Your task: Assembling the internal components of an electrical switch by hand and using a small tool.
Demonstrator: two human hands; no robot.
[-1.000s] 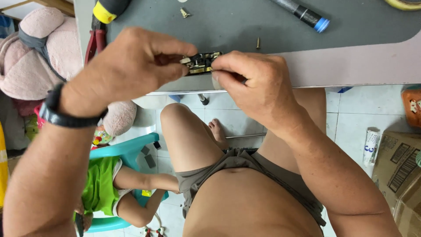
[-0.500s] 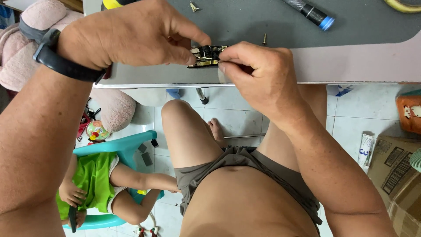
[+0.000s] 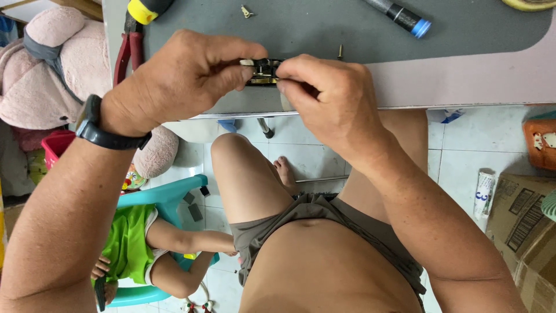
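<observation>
Both my hands pinch a small black and brass-coloured metal part (image 3: 263,72) above the near edge of a grey mat (image 3: 324,29) on the table. My left hand (image 3: 185,78), with a black watch on its wrist, grips the part's left end between thumb and fingers. My right hand (image 3: 327,95) holds the right end with its fingertips closed. Most of the part is hidden between the fingers.
On the mat lie red-handled pliers (image 3: 128,52), a yellow-capped tool (image 3: 147,8), a black pen-like tool with a blue tip (image 3: 402,14), a small screw (image 3: 340,52) and a small metal clip (image 3: 247,11). Below the table a person in green sits in a teal chair (image 3: 165,203). A cardboard box (image 3: 521,214) stands at the right, a pink plush toy (image 3: 46,75) at the left.
The view has shifted slightly; my hands stay together on the small part, now a little lower in the picture. The grip looks the same.
</observation>
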